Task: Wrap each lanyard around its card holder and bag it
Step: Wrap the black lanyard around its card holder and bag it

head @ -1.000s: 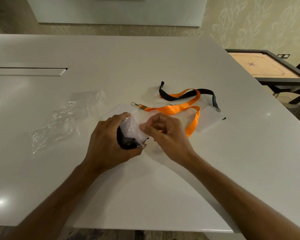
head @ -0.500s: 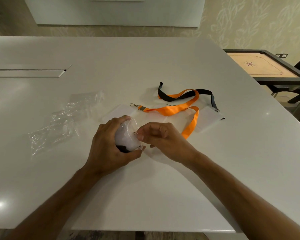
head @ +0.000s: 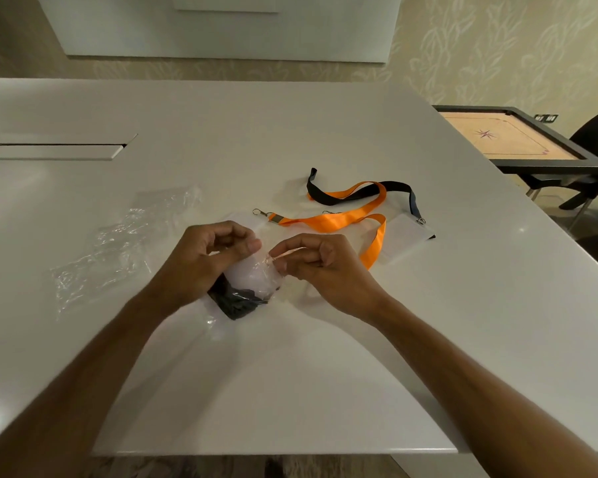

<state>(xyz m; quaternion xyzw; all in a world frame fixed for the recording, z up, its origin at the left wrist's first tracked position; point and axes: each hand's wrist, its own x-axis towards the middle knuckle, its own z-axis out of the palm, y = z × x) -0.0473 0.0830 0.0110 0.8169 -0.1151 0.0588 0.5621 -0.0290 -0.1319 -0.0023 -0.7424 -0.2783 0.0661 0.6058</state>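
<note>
My left hand [head: 206,262] and right hand [head: 320,267] pinch the clear bag [head: 252,274] holding a black-wrapped card holder [head: 237,300], just before the orange lanyard [head: 328,220].

We find no text, label, brand or number that can be read anywhere in this view. The only mark close to a sign is a dark star-shaped figure printed at the middle of the carrom board [head: 507,139], which stands off the bench [head: 290,132] at about two o'clock; thin lines frame that board's playing field, but they carry no letters. A small dark plate [head: 546,118] on the wall just beyond the board is too small for us to make out anything on it.
</note>
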